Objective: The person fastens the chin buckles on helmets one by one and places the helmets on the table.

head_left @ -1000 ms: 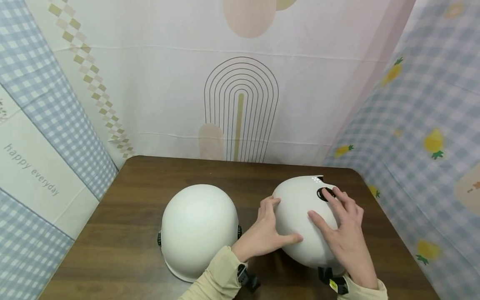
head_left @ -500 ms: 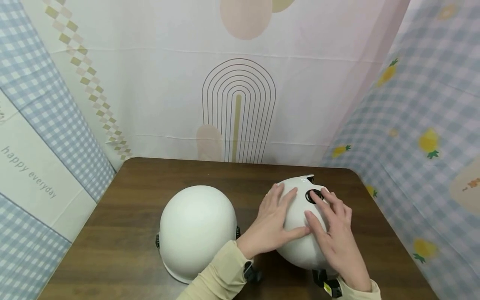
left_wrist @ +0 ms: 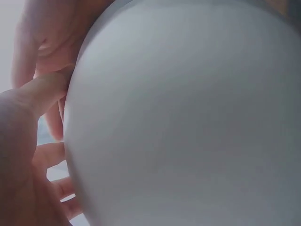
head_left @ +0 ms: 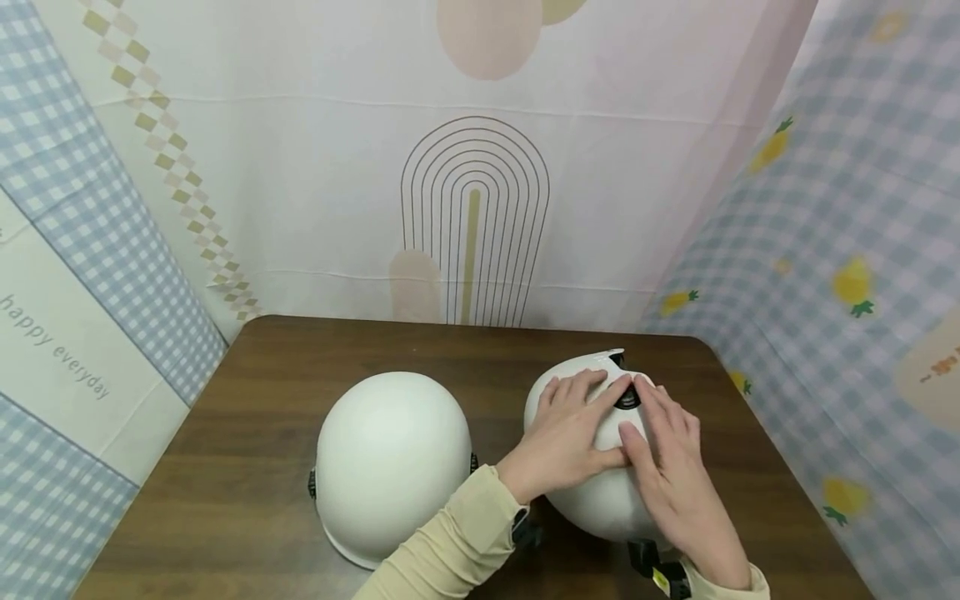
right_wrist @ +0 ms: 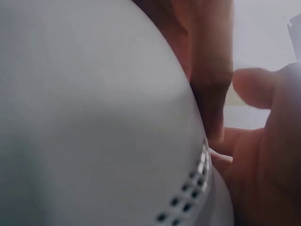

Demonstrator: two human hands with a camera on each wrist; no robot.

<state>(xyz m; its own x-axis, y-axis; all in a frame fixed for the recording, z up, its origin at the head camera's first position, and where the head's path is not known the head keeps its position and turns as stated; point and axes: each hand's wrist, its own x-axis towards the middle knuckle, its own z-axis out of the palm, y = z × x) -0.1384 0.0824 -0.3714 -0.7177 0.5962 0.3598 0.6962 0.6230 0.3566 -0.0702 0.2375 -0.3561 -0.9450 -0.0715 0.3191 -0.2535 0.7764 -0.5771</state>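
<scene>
A glossy white helmet (head_left: 600,508) with a black round disc (head_left: 627,397) on its shell stands at the right of the table. My left hand (head_left: 558,433) lies over its upper left side, index fingertip beside the disc and thumb lower down. From the right, my right hand (head_left: 678,475) rests on the same shell, its index fingertip at the disc's right edge. The two thumbs come close together. In the left wrist view the helmet's smooth shell (left_wrist: 188,113) fills most of the frame. Small dark holes (right_wrist: 187,195) near its edge show in the right wrist view.
A second, matte white helmet (head_left: 393,462) stands to the left, dome up, with black fittings (head_left: 312,483) at its sides; my left forearm passes close by its right side. The brown wooden table (head_left: 225,467) meets patterned cloth (head_left: 322,208) behind.
My left hand has slid from the helmet's left side up and right, over its top to the disc. The right helmet has shifted slightly left; my right hand stays on it.
</scene>
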